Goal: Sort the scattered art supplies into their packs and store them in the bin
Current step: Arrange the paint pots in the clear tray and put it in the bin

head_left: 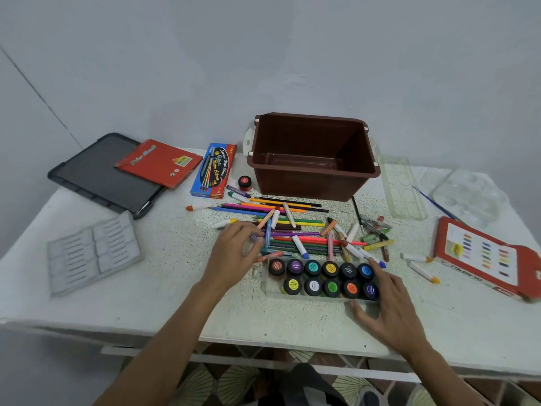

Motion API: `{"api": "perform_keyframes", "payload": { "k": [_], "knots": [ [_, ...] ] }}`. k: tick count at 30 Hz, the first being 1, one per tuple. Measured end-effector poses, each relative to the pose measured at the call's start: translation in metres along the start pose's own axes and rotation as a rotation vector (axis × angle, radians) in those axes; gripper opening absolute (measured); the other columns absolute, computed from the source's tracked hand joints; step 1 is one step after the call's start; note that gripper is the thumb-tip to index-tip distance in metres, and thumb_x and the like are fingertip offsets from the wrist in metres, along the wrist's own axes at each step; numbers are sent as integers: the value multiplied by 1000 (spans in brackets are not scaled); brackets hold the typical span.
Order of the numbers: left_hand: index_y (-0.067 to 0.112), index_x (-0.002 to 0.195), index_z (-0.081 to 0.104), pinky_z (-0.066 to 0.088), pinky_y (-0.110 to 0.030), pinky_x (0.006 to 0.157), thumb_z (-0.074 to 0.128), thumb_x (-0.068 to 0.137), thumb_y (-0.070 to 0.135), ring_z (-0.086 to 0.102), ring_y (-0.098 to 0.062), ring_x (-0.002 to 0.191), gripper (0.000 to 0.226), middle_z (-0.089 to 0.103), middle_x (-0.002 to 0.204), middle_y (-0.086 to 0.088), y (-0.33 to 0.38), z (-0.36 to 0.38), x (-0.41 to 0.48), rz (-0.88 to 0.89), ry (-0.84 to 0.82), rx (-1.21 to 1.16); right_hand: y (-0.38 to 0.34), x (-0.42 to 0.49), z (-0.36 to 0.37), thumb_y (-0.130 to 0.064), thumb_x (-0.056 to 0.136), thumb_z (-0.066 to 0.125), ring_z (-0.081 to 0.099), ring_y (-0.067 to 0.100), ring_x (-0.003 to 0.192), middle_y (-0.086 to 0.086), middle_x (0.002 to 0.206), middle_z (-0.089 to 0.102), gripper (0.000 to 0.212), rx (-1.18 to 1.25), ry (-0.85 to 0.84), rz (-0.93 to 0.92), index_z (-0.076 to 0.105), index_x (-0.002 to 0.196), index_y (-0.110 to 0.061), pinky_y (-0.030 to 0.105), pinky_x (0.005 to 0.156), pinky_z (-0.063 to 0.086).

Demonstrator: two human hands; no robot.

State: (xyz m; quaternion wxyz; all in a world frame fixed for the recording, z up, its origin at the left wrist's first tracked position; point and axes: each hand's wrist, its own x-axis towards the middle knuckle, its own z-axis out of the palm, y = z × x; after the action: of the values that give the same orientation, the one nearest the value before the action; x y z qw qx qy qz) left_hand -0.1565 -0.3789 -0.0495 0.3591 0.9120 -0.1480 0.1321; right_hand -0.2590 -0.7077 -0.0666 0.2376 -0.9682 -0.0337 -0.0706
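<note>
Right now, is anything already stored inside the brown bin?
No, the brown bin shows only its bare inner floor, and the coloured pencils lie loose on the table in front of it.

A white speckled table [175,288] fills the middle, its front edge running from 8 to 4 o'clock. A plain grey wall [263,54] rises behind at 12, with a corner seam [38,92] at 10. Fan-patterned floor [240,379] shows underneath at 6.
</note>
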Motion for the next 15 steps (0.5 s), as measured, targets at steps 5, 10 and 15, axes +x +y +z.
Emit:
{"api": "perform_keyframes", "payload": {
  "k": [5, 10, 15],
  "knots": [
    [10, 101, 68, 44, -27, 82, 65, 91, 10, 56, -16, 97, 11, 64, 102, -3, -21, -5, 48, -1, 82, 90, -1, 0, 0, -69, 79, 52, 43, 14, 116, -1, 133, 53, 90, -11, -4, -7, 30, 149, -17, 35, 98, 41],
    [15, 116, 65, 45, -38, 94, 60, 93, 18, 53, -22, 112, 23, 61, 120, -5, -38, -1, 91, -147, 12, 227, -1, 0, 0, -68, 79, 52, 44, 16, 115, -1, 132, 54, 90, -18, -8, -13, 30, 149, -17, 37, 98, 43],
    [15, 130, 58, 39, -46, 104, 58, 95, 21, 46, -28, 128, 35, 51, 139, -10, -39, 8, 113, -208, -57, 354, -2, 0, -2, -67, 79, 52, 43, 15, 114, -1, 130, 54, 88, -16, 0, -11, 31, 149, -18, 35, 96, 41]
  ]
}}
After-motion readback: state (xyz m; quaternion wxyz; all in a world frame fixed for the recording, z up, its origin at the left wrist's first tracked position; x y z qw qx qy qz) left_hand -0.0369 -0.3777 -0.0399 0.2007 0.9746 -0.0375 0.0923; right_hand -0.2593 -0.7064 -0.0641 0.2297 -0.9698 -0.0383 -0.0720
